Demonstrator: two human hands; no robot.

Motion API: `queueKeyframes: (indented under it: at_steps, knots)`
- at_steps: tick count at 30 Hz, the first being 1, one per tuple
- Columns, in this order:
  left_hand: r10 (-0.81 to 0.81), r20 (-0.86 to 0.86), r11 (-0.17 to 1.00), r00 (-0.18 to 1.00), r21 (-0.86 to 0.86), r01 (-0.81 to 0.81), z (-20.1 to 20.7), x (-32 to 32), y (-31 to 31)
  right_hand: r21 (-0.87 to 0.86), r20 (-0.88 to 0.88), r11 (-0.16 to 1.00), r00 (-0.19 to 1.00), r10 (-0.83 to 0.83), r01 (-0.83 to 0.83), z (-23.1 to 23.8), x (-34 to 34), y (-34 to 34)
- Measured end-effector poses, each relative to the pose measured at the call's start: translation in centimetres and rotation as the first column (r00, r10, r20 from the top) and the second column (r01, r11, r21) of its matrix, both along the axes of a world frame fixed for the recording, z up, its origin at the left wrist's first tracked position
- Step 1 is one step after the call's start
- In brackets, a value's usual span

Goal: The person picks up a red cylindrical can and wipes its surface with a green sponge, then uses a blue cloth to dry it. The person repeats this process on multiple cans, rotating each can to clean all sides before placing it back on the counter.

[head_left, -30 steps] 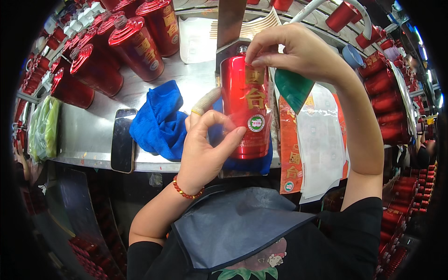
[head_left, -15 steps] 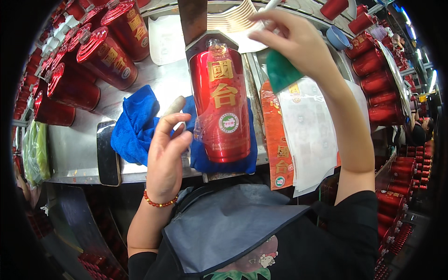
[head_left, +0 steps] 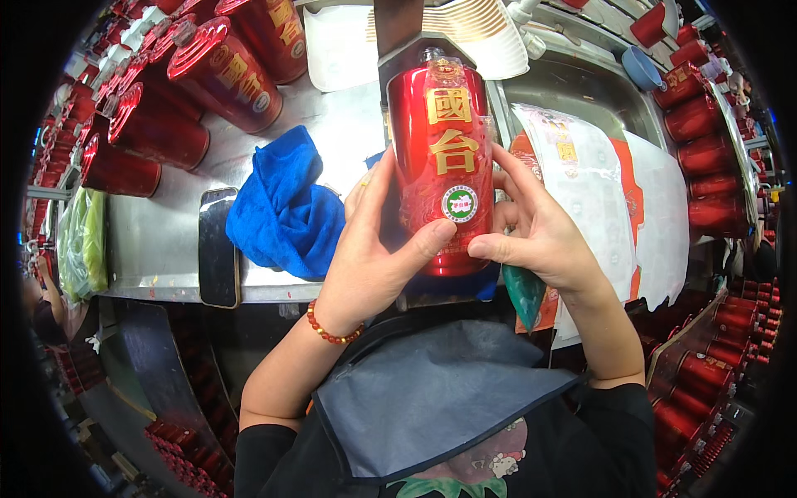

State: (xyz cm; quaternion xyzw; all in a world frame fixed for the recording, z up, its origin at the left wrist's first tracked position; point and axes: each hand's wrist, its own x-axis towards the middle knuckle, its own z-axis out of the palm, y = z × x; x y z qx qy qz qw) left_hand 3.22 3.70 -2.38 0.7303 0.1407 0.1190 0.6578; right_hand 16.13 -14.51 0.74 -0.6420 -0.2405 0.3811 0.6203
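A shiny red bottle [head_left: 415, 108] lies on its back in front of me, its neck end at a metal holder [head_left: 427, 51]. Gold characters and a round green-and-white emblem show on its front, under a wrinkled clear film. My left hand [head_left: 374, 249] wraps the bottle's left side, thumb pressed near the emblem. On the right side, my right hand [head_left: 540, 232] has its thumb on the lower front and its fingers bent along the side. A green scraper [head_left: 523, 297] sticks out below the right palm, tucked in that hand. Part of the blue cloth under the bottle is hidden.
Left lie a crumpled blue cloth [head_left: 286, 203] and a phone [head_left: 218, 249]. Several red bottles [head_left: 224, 79] stand at the far left. White and orange decal sheets [head_left: 594, 178] lie at right, before a metal basin [head_left: 573, 87]. White trays [head_left: 340, 50] and a blue cup [head_left: 642, 68] sit farther back.
My right hand has come down from the far right to the bottle's right side, bringing the green scraper. My left hand has closed on the bottle's left side. The view has shifted.
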Motion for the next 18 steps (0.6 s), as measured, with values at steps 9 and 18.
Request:
queueKeyframes:
  at_steps: [9, 18]
  knots:
    - [0.015, -0.002, 0.988, 1.0, -0.153, -0.015, -0.87, 0.01, 0.06, -0.021, -0.122, 1.0, 0.992, -0.014, 0.012, 0.41, 0.32, 0.22]
    - [-0.052, -0.01, 0.99, 0.999, -0.133, 0.05, -0.45, -0.44, 0.36, -0.066, -0.094, 0.997, 0.995, 0.028, -0.034, 0.76, 0.18, -0.11]
